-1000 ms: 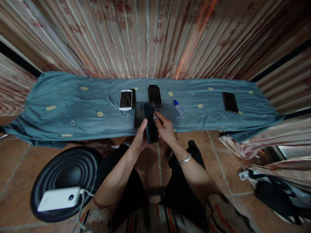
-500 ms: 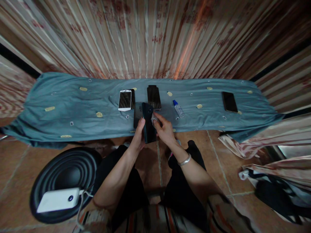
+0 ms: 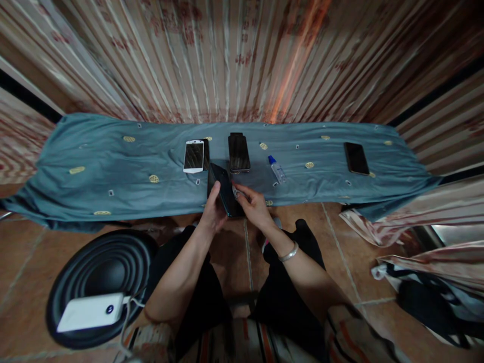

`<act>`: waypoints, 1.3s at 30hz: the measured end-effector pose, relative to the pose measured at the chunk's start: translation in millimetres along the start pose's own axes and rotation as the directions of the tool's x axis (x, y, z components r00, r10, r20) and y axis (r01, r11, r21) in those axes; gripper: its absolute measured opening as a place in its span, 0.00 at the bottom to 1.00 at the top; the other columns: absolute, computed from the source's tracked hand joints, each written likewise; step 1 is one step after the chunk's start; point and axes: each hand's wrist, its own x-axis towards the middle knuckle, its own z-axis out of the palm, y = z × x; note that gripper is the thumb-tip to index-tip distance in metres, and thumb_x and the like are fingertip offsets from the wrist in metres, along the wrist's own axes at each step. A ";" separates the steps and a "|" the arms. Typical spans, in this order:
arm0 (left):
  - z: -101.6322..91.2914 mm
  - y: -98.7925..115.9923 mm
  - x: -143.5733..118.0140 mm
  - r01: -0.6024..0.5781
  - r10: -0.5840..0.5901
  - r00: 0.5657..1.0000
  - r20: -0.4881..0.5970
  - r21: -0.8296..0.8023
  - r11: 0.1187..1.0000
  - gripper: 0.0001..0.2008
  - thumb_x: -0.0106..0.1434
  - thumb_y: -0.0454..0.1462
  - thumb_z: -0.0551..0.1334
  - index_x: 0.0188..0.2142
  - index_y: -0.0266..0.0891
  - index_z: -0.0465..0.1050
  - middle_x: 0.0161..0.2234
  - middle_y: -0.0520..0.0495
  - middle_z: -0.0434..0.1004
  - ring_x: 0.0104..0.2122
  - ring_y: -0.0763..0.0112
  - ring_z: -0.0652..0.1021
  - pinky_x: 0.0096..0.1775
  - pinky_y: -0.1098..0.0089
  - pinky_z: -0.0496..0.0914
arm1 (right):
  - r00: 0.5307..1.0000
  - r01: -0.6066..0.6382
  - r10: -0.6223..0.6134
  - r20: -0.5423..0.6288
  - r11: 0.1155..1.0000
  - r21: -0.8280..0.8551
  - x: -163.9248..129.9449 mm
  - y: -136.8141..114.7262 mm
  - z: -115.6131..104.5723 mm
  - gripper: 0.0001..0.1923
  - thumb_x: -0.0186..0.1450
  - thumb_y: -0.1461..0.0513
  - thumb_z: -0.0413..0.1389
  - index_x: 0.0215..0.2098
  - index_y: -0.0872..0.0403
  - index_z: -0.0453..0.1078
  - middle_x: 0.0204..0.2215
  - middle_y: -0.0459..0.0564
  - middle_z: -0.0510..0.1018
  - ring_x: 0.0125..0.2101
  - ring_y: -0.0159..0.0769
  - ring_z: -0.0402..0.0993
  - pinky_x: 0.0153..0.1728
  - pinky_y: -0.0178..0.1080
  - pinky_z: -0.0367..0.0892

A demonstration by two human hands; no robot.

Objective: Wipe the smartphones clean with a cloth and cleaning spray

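Beside held phone (image 3: 226, 189): bottle (image 3: 278, 169).

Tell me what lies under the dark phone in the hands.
Under the dark phone, held by the left hand and right hand, shows teal cloth. Whatever lies directly beneath is covered.

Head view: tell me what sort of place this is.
Probably a room in a home used as a makeshift workspace. Pleated patterned curtains hang behind a teal cloth spread low over a tiled floor, with several phones laid out on it, such as a white phone.
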 end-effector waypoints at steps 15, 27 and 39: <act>-10.7 2.4 3.4 -0.012 0.009 0.996 0.087 0.041 0.999 0.16 0.59 0.46 0.66 0.43 0.40 0.76 0.39 0.47 0.83 0.44 0.63 0.81 0.47 0.65 0.74 | 0.996 -0.052 0.042 0.081 0.990 0.134 -1.4 3.9 -11.2 0.15 0.65 0.58 0.56 0.48 0.50 0.78 0.47 0.47 0.83 0.49 0.40 0.79 0.55 0.44 0.69; -15.6 9.3 10.1 -0.128 0.126 0.991 0.044 0.055 0.990 0.12 0.56 0.43 0.69 0.39 0.42 0.77 0.34 0.49 0.84 0.45 0.64 0.81 0.47 0.66 0.72 | 0.990 -0.051 0.051 0.131 0.999 -0.005 -10.5 3.9 -22.9 0.16 0.66 0.61 0.53 0.48 0.51 0.78 0.41 0.46 0.84 0.42 0.39 0.80 0.47 0.41 0.72; -14.3 8.3 15.7 -0.186 0.188 0.982 -0.036 0.051 0.981 0.13 0.50 0.39 0.73 0.34 0.41 0.76 0.35 0.51 0.82 0.40 0.70 0.80 0.45 0.69 0.71 | 0.991 0.038 -0.004 0.136 0.967 -0.250 -22.4 -13.8 -29.0 0.19 0.69 0.63 0.48 0.55 0.48 0.74 0.48 0.48 0.82 0.47 0.40 0.80 0.50 0.41 0.71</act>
